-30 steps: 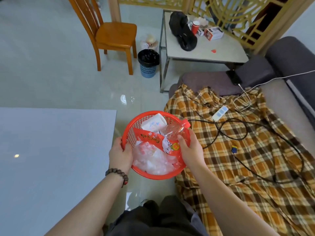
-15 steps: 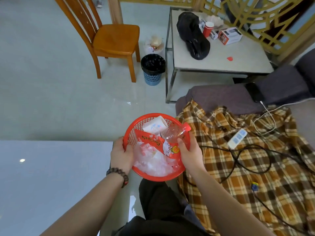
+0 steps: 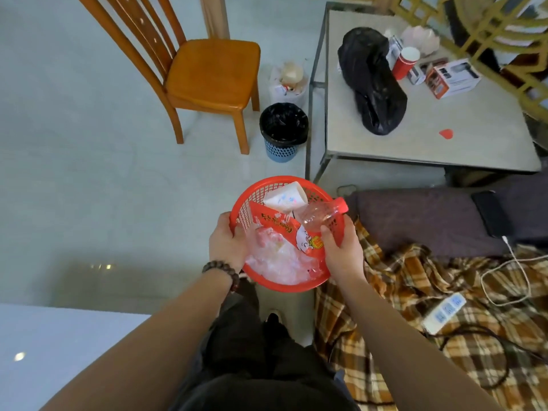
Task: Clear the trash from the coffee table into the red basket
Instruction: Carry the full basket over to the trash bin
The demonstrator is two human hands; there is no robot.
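I hold the round red basket [image 3: 252, 192] in front of me with both hands. My left hand [image 3: 226, 244] grips its left rim, and my right hand [image 3: 344, 250] grips its right rim. Inside lie a white paper cup [image 3: 285, 197], a crushed clear bottle with a red cap [image 3: 321, 215], a red snack wrapper [image 3: 281, 228] and crumpled clear plastic [image 3: 278, 262]. The pale coffee table [image 3: 59, 351] shows only as a corner at the lower left, with nothing visible on it.
A wooden chair [image 3: 207, 75] and a black-lined blue bin [image 3: 283, 132] stand on the floor ahead. A side table [image 3: 444, 143] at the upper right carries a black bag, a red cup and boxes. A plaid-covered sofa [image 3: 430, 292] with cables and a power strip lies on the right.
The view has risen and shifted forward; the coffee table slid down toward the lower left corner, and the bin and side table came closer. Both hands kept their grip on the basket.
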